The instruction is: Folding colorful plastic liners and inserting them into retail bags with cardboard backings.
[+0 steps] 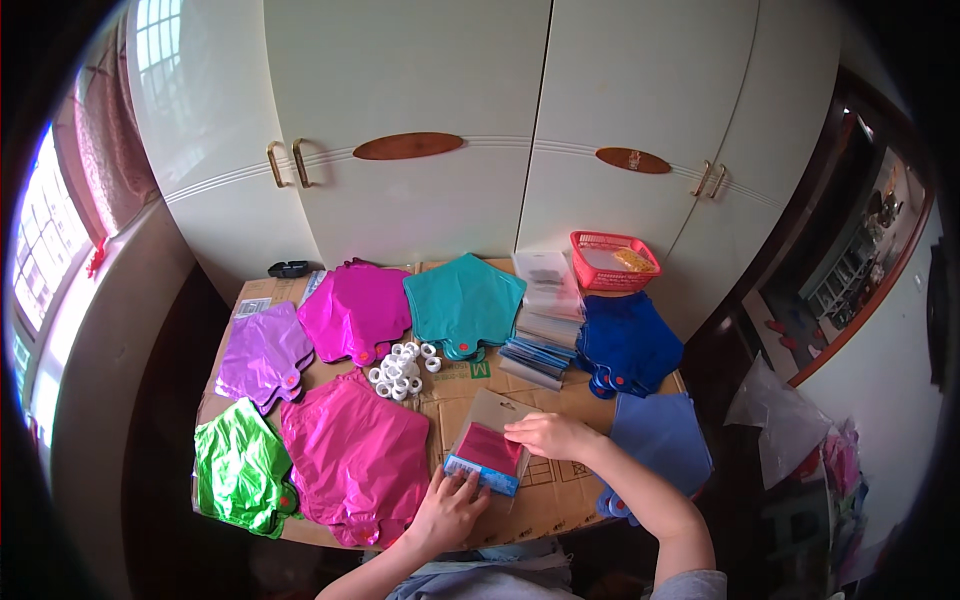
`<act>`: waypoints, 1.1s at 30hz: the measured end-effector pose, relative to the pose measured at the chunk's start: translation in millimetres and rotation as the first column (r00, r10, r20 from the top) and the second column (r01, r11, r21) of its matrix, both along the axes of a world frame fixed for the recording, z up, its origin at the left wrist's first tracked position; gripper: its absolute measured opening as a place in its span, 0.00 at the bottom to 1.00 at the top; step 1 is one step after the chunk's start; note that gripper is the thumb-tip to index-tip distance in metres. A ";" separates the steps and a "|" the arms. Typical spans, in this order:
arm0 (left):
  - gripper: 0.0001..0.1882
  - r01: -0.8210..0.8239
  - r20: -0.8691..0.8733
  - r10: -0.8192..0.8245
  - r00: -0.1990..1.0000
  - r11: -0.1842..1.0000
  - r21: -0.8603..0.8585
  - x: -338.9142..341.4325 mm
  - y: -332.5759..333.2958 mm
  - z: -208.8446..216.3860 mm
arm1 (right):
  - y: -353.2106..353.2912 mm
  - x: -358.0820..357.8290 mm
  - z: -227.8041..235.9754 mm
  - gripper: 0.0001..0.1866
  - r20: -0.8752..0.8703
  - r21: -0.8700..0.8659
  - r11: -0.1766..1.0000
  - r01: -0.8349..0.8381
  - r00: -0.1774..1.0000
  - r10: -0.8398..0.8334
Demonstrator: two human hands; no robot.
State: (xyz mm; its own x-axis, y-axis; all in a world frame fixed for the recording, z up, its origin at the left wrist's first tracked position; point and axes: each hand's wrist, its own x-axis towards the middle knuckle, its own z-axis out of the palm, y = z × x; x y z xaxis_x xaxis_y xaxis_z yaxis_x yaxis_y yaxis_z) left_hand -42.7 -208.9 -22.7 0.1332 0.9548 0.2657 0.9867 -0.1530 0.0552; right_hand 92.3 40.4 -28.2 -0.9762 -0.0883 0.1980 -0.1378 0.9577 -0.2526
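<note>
A person leans over a cardboard-topped table (450,412), both hands on 1 flat, clear packet (492,452) that lies near the front edge, holding a folded pink sheet above a blue printed band. The left hand (452,508) rests its fingers on the packet's lower left corner, apparently to keep it from sliding; the right hand (548,436) sets bunched fingertips on its upper right side, perhaps to steady or flatten it. The hands are apart, with the packet between them, and whether either 1 pinches it or only presses cannot be told from this angle

Stacks of foil in 7 colours ring the work spot, likely sorted by shade so that each lies within reach: green (238,465), pink (355,450), lavender (262,350), magenta (355,308), teal (465,300), navy (632,340) and periwinkle (662,440). White rings (398,386) sit heaped just in front of the magenta and teal piles, perhaps grouped to stop them scattering. Between teal and navy, a row of slim packets (540,358) overlaps in a line, an arrangement that seems to save room, while a red basket (612,284) at the back corner keeps small yellowish contents together
</note>
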 end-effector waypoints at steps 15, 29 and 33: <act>0.22 0.001 0.071 0.003 0.998 0.999 -0.050 -1.8 10.7 -5.2 | 83.2 -21.7 40.4 0.10 -0.312 -0.162 0.850 0.502 0.791 -0.527; 0.18 0.000 0.045 0.000 0.999 1.000 -0.013 -7.4 33.9 -1.4 | 161.7 -43.9 21.1 0.06 0.060 0.304 0.690 0.657 0.710 -0.702; 0.12 0.051 0.128 -0.044 0.991 0.997 -0.056 -17.8 42.2 -6.4 | 163.1 -42.3 19.9 0.06 -0.055 0.400 0.654 0.642 0.729 -0.682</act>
